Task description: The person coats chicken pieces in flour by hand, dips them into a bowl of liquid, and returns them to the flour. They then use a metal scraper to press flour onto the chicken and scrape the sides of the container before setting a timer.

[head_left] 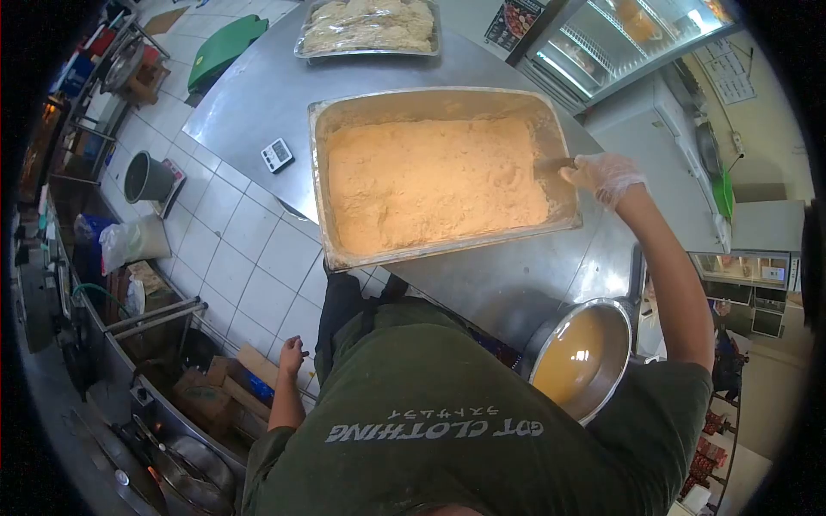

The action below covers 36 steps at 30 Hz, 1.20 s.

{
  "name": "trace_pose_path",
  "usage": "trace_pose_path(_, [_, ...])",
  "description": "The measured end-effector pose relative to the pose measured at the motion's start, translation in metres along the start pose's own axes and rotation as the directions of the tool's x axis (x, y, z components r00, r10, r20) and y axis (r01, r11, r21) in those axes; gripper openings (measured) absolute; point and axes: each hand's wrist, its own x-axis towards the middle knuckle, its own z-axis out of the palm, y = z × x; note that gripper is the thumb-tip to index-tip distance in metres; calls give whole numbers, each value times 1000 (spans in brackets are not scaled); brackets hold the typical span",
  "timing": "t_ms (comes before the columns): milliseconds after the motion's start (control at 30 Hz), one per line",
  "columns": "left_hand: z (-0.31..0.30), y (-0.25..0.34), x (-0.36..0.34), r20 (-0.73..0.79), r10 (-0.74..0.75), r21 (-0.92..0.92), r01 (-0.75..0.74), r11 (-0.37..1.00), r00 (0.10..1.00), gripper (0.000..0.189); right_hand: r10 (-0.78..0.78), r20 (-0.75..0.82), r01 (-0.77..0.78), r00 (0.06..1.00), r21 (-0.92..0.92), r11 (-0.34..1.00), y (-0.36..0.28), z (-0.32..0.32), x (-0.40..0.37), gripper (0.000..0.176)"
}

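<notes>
A large metal pan (447, 255) holds a thick bed of orange-tinted flour (430, 176) and stands on the steel table. My right hand (607, 178), in a clear plastic glove, is at the pan's right end. Its fingers close round the handle of a tool (554, 163), whose far end I cannot make out in the flour. Down by my left side hangs my left hand (293, 355), bare and away from the table, its fingers loosely curled with nothing visible in them.
A steel pot (621, 378) of yellow liquid (570, 357) stands right of my body. A white digital timer (277, 156) lies left of the pan. At the back is a plastic-covered tray (370, 53) of pale, coated food. A grey bucket (148, 178) stands on the left.
</notes>
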Motion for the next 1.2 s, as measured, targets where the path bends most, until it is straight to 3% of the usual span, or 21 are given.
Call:
trace_pose_path(67, [-1, 8, -4, -18, 7, -11, -7, 1000, 1000, 38, -21, 93, 30, 995, -86, 996, -1, 5, 12, 51])
trace_pose_path(167, [-3, 11, 0, -5, 27, -4, -27, 1000, 1000, 38, -2, 28, 1, 1000, 60, 998, 6, -7, 4, 55])
trace_pose_path(267, [-2, 15, -3, -13, 44, -1, -44, 999, 999, 38, -59, 59, 61, 996, -28, 998, 8, 6, 16, 53])
trace_pose_path(367, [0, 15, -3, -21, 52, 20, -52, 998, 998, 38, -20, -95, 25, 995, 57, 998, 17, -3, 11, 51])
trace_pose_path(567, [2, 14, -12, -12, 38, 11, -38, 999, 999, 39, -116, 26, 117, 993, -34, 993, 9, -22, 7, 50])
trace_pose_path(667, [3, 18, -18, -26, 28, 17, -28, 999, 999, 40, 18, -67, -14, 998, 51, 999, 7, -20, 7, 51])
trace_pose_path(767, [0, 6, -11, -33, 42, 7, -42, 999, 999, 40, 29, 31, -28, 999, -46, 999, 11, -30, 9, 57])
trace_pose_path(867, [-1, 9, -10, -29, 33, 6, -33, 999, 999, 40, -56, -53, 55, 997, -13, 998, 20, -5, 16, 58])
trace_pose_path(967, [-3, 9, -5, -3, 33, -6, -33, 999, 999, 40, -68, 7, 69, 998, -68, 995, 20, -15, 18, 57])
trace_pose_path(1100, [-1, 10, 3, -47, 61, -8, -61, 998, 997, 41, -59, -48, 60, 997, 24, 998, 23, -41, 13, 57])
trace_pose_path(1133, [2, 9, 1, -32, 98, 65, -96, 993, 995, 42, -71, -63, 75, 996, 69, 995, 25, -45, 14, 55])
trace_pose_path(1167, [-3, 11, 3, -45, 145, 128, -138, 982, 988, 43, -171, -203, 196, 964, 112, 974, 61, -1, 50, 49])
trace_pose_path(1200, [-9, -21, 33, 10, 108, 297, -106, 949, 994, 43, -51, -269, 154, 962, 376, 914, 64, 11, 57, 45])
